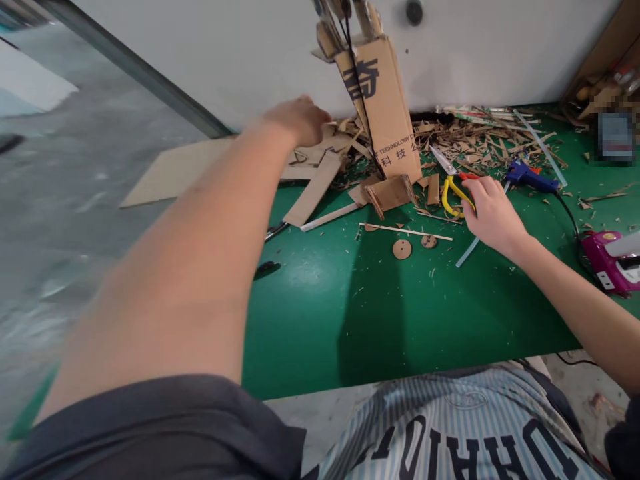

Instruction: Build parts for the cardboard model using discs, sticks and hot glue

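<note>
My left hand [299,120] reaches far forward into a pile of cardboard strips [320,167] at the back of the green table [350,313]; its fingers curl down into the pieces, and what they grip is hidden. My right hand [493,213] rests on the table with fingers bent, touching the yellow handles of a pair of scissors [453,190]. A tall cardboard tower [383,113] with printed characters stands between the two hands.
A blue glue gun [530,177] with a black cord lies right of the scissors. A pink device [610,260] sits at the right edge. Two small cardboard discs [403,249], a thin stick [405,231] and cardboard scraps litter the table. A flat cardboard sheet [175,173] overhangs the left edge.
</note>
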A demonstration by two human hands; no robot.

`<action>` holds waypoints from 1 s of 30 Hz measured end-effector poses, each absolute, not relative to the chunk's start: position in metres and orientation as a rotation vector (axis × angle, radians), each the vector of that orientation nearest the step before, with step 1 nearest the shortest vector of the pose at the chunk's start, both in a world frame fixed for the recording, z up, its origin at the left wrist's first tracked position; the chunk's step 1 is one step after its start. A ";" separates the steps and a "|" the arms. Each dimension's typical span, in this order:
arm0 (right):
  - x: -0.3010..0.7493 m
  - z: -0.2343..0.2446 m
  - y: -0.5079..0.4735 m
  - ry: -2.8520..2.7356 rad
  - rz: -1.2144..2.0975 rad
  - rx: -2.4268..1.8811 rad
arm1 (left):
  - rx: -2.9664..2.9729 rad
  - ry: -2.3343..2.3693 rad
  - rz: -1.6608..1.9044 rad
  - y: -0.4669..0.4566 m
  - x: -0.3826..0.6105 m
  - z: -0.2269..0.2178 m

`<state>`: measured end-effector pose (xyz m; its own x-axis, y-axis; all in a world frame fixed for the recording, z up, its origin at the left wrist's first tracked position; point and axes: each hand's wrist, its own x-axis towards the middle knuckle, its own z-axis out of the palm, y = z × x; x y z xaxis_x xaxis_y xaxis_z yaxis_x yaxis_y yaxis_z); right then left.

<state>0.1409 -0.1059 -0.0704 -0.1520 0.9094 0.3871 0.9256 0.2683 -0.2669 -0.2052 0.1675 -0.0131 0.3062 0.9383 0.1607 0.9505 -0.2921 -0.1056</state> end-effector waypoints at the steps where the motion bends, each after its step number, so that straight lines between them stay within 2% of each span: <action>1: 0.143 -0.068 -0.103 -2.074 -0.055 -1.685 | -2.356 -1.801 0.130 0.155 -0.203 -0.007; 4: 0.145 -0.059 -0.097 -2.160 -0.025 -1.796 | -2.220 -1.889 0.402 0.118 -0.193 0.013; 6: 0.143 -0.054 -0.095 -2.240 0.006 -1.858 | -2.223 -1.861 0.321 0.098 -0.190 0.022; 9: 0.141 -0.047 -0.095 -2.279 0.001 -1.909 | -2.073 -2.015 -0.035 0.071 -0.196 0.027; 12: 0.143 -0.044 -0.098 -2.269 -0.027 -1.930 | -2.241 -1.873 -0.124 0.044 -0.211 0.022; 15: 0.150 -0.047 -0.099 -2.261 -0.051 -1.929 | -1.978 -1.936 -0.640 0.018 -0.226 0.011; 16: 0.152 -0.049 -0.099 -2.259 -0.056 -1.918 | -1.994 -1.901 -0.692 0.011 -0.229 0.006; 18: 0.154 -0.054 -0.100 -2.259 -0.057 -1.858 | -2.171 -1.845 -0.553 -0.002 -0.234 -0.004; 21: 0.149 -0.056 -0.105 -2.232 -0.015 -1.723 | -2.087 -1.887 -0.888 -0.018 -0.231 -0.019; 24: 0.134 -0.050 -0.118 -2.183 0.202 -1.570 | -2.058 -1.786 -1.151 -0.046 -0.212 -0.026; 28: 0.107 -0.039 -0.142 -1.968 0.872 -1.182 | -2.283 -1.325 -1.233 -0.105 -0.169 -0.030; 29: 0.101 -0.038 -0.148 -1.897 0.990 -1.097 | -2.378 -1.119 -1.180 -0.118 -0.158 -0.032; 30: 0.097 -0.038 -0.153 -1.848 1.077 -1.038 | -2.501 -0.918 -0.965 -0.129 -0.148 -0.035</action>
